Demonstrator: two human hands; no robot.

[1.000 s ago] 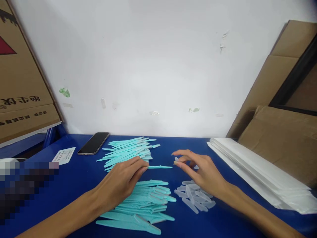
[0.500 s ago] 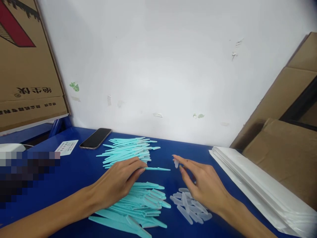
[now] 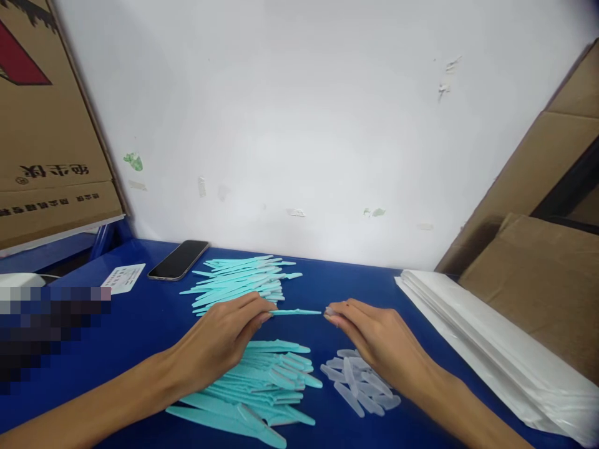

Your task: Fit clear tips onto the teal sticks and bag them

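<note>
My left hand [image 3: 229, 333] pinches a turquoise eyebrow razor [image 3: 297, 312] by one end, its other end pointing right. Facing it, my right hand [image 3: 379, 333] is closed on a clear plastic blade cover [image 3: 329, 311], mostly hidden by the fingertips. The razor's tip lies very close to the cover; whether they touch I cannot tell. Under my left hand is a pile of turquoise razors [image 3: 266, 386]. A small heap of clear covers [image 3: 358, 383] lies below my right hand. Behind my left hand rests another group of razors [image 3: 243, 280], some with pale ends.
A phone [image 3: 180, 260] and a white printed card [image 3: 124, 279] lie at the back left of the blue table [image 3: 154, 318]. White flat bags [image 3: 486, 349] are stacked on the right. Cardboard boxes [image 3: 60, 131] stand at left, with more cardboard [image 3: 538, 268] at right, before a white wall.
My right hand has moved slightly left and its fingers have closed round the clear cover, bringing it up to the razor's tip. My left hand keeps its pinch on the razor.
</note>
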